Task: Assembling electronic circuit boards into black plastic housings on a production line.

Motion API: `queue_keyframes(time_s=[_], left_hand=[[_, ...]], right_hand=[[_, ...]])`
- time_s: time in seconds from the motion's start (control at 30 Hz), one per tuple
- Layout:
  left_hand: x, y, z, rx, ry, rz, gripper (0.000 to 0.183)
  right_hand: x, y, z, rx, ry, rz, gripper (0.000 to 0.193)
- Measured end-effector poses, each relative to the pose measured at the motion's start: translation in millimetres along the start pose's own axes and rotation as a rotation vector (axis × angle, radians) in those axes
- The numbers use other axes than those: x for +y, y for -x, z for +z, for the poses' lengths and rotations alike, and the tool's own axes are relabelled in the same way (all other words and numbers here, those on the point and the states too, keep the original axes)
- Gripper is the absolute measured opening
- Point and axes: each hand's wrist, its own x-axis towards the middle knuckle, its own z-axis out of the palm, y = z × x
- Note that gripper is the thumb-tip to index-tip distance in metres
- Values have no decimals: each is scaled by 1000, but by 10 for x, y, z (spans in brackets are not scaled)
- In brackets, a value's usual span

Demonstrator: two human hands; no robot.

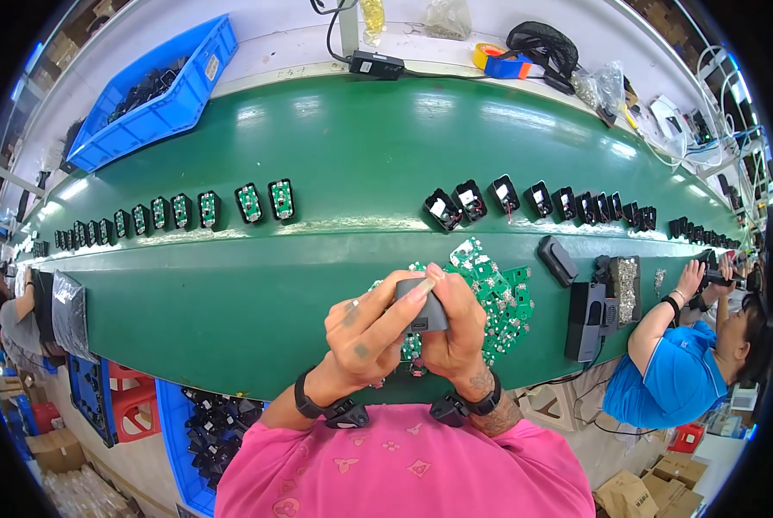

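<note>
Close in front of me, a dark grey plastic housing (429,319) with a small slot in its end is held up over the bench. My left hand (365,332) closes round its left side, fingers bent across it. From the other side my right hand (460,319) grips it, thumb on the top edge near the left fingertips. What lies inside the housing is hidden by the fingers. A loose pile of green circuit boards (503,302) spreads beneath and to the right of my hands. Some boards also show between my forearms.
Black housings with green boards (209,210) line the left; open black housings (470,200) line the right. A dark case (559,261) and black device (585,321) lie right, near a co-worker in blue (675,371). A blue bin (157,99) stands far left, another (175,432) below.
</note>
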Motion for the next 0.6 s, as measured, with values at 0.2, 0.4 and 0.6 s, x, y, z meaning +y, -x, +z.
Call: queue_keyframes(time_s=[0.2,0.4,0.6], left_hand=[[-95,139,53,21,72,-151,37],[-23,-5,71,130,679,-1024,30],[-383,95,-21,107,1323,-1501,27]], right_hand=[[-28,-39,28,-22,-50,229,50],[-79,-67,-40,-89,-98,342,65],[-8,0,-112,-161,-150,464,71]])
